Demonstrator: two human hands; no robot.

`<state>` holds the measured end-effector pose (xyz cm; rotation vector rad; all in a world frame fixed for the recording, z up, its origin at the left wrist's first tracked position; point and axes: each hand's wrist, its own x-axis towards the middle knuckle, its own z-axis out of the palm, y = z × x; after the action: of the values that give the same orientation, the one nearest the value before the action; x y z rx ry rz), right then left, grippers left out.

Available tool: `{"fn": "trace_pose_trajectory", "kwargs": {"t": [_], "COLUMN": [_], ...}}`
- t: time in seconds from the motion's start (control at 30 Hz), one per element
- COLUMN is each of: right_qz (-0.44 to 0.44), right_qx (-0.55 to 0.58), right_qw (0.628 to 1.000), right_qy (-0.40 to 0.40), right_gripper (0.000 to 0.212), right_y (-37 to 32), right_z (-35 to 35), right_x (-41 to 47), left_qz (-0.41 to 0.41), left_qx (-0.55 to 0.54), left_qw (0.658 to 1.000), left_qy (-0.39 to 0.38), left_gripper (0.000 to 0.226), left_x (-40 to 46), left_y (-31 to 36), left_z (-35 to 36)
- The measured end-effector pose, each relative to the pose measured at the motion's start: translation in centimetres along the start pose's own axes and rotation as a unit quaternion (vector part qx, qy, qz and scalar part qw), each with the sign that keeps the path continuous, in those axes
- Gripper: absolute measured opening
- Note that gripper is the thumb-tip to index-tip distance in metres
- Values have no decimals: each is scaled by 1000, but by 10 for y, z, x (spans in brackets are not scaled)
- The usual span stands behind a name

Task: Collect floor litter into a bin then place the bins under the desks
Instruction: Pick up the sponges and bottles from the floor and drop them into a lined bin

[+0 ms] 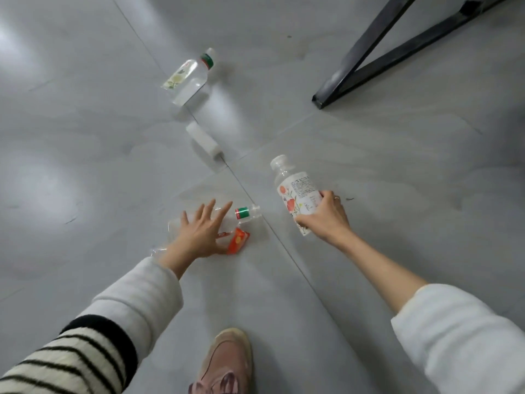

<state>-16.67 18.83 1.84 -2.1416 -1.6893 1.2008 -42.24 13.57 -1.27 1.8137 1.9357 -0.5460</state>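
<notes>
My right hand (324,217) grips a clear plastic bottle with a white fruit-print label (295,191), held above the grey floor, its cap end pointing away. My left hand (200,231) is spread open just over a clear bottle with a red and green neck band (245,214) lying on the floor. Its fingers hide most of that bottle's body. An orange-red wrapper (238,240) lies right beside the thumb. Farther off lie a white block (203,142) and another clear bottle with a flower label (190,76). No bin is in view.
Black metal desk legs (366,58) slant down to the floor at the upper right. The floor is glossy grey tile with dark joints (284,251). My pink shoe (227,362) stands at the bottom centre.
</notes>
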Motion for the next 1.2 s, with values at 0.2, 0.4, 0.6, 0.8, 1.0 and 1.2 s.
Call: {"fn": "trace_pose_trajectory", "kwargs": {"t": [0.2, 0.4, 0.6, 0.8, 1.0, 1.2], "right_qz": [37, 19, 36, -3, 66, 242], "right_qx": [10, 34, 148, 290, 226, 156], "right_qw": [999, 999, 971, 862, 808, 832], "right_qy": [8, 20, 183, 415, 540, 474], "right_gripper": [75, 74, 80, 48, 48, 57], "right_y": [-20, -28, 8, 94, 194, 289], "right_z": [-6, -83, -173, -291, -405, -450], "right_x": [6, 2, -24, -80, -135, -156], "left_qz": [40, 24, 67, 137, 292, 291], "left_qx": [-41, -317, -572, -531, -518, -535], "left_qw": [997, 945, 811, 811, 774, 762], "left_qy": [53, 79, -102, -205, -218, -221], "left_gripper": [94, 73, 32, 21, 11, 31], "left_x": [11, -1, 0, -26, -74, -106], "left_y": [-15, 26, 115, 254, 425, 576], "left_z": [-22, -108, -167, -214, -243, -242]}}
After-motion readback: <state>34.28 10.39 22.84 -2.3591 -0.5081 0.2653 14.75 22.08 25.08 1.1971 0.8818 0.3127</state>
